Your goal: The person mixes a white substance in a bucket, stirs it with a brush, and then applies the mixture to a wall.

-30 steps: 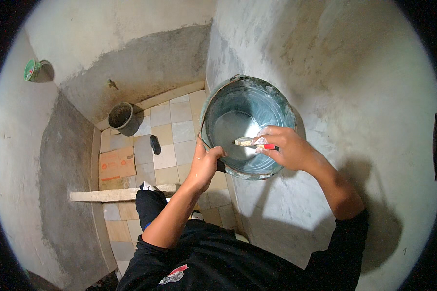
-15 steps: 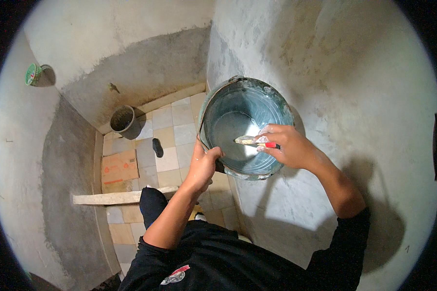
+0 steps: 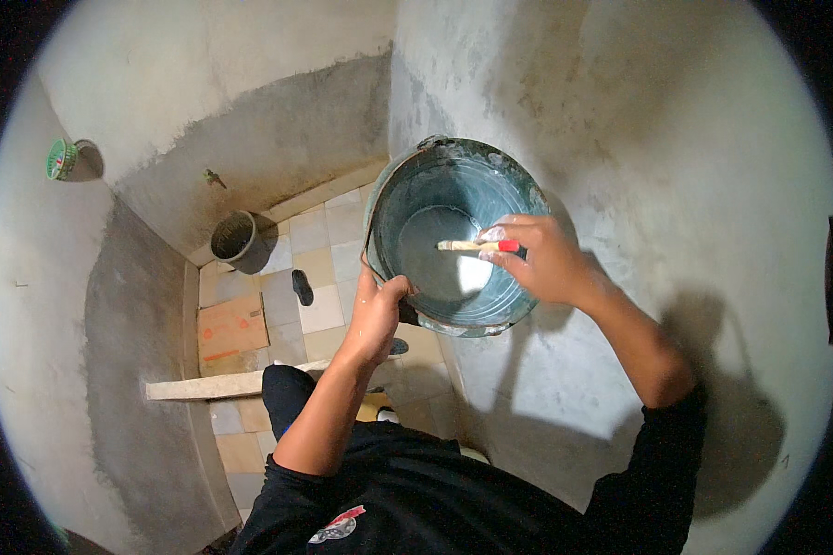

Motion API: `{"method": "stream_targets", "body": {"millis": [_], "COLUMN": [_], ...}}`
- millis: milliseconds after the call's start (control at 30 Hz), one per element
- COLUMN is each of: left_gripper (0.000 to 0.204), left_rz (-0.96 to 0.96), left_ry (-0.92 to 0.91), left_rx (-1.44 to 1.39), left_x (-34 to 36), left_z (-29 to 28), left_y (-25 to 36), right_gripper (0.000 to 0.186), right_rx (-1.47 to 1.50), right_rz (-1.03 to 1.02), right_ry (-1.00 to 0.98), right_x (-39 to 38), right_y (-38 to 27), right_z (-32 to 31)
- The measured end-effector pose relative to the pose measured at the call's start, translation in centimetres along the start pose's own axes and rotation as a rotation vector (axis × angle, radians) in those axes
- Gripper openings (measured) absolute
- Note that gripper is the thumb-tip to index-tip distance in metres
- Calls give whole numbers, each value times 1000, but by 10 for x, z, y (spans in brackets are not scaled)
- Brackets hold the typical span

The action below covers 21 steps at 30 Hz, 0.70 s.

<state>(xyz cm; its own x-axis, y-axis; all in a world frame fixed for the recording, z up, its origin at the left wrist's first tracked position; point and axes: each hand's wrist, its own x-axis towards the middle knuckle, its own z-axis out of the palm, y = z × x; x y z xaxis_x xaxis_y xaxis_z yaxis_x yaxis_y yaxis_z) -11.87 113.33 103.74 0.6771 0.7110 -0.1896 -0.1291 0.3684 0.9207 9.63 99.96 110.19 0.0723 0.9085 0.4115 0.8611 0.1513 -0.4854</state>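
My left hand (image 3: 379,313) grips the near-left rim of a blue-green bucket (image 3: 518,180), with the thumb over the edge. The bucket is held up beside the right-hand wall, its mouth facing me. At its bottom lies a greyish liquid (image 3: 426,268) with a bright patch of light. Over the bucket's mouth, my right hand (image 3: 541,259) pinches a paintbrush (image 3: 463,246) with a pale handle and a red end. The brush points left, into the bucket; its bristle tip is hard to make out, so I cannot tell whether it touches the liquid. White smears mark my right fingers.
A dark pail (image 3: 234,237) stands near the far wall below a tap (image 3: 214,178). On the tiled floor lie a dark sandal (image 3: 302,287) and a flattened cardboard piece (image 3: 231,326). A low ledge (image 3: 204,387) crosses by my leg. A green basket (image 3: 62,159) hangs on the left wall.
The bucket and both hands have shifted slightly up and left in view. The brush has turned more level, its tip a little further left. Both grips stay the same.
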Motion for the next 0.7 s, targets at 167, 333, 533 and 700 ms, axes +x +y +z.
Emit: {"method": "stream_targets", "body": {"millis": [167, 333, 533, 700], "left_gripper": [71, 69, 68, 69], "left_rz": [26, 62, 57, 101], "left_ry": [-2, 15, 51, 49], "left_rx": [54, 91, 82, 96], "left_x": [0, -2, -5, -5], "left_z": [0, 1, 3, 3], "left_y": [1, 2, 0, -2], "right_gripper": [17, 16, 19, 23], "right_rx": [-66, -38, -47, -25], "right_rz": [32, 20, 28, -2], "right_ry": [-41, -105, -102, -67], "right_x": [-3, -5, -9, -8], "right_y": [15, 23, 27, 21], "right_z": [2, 10, 7, 0]}}
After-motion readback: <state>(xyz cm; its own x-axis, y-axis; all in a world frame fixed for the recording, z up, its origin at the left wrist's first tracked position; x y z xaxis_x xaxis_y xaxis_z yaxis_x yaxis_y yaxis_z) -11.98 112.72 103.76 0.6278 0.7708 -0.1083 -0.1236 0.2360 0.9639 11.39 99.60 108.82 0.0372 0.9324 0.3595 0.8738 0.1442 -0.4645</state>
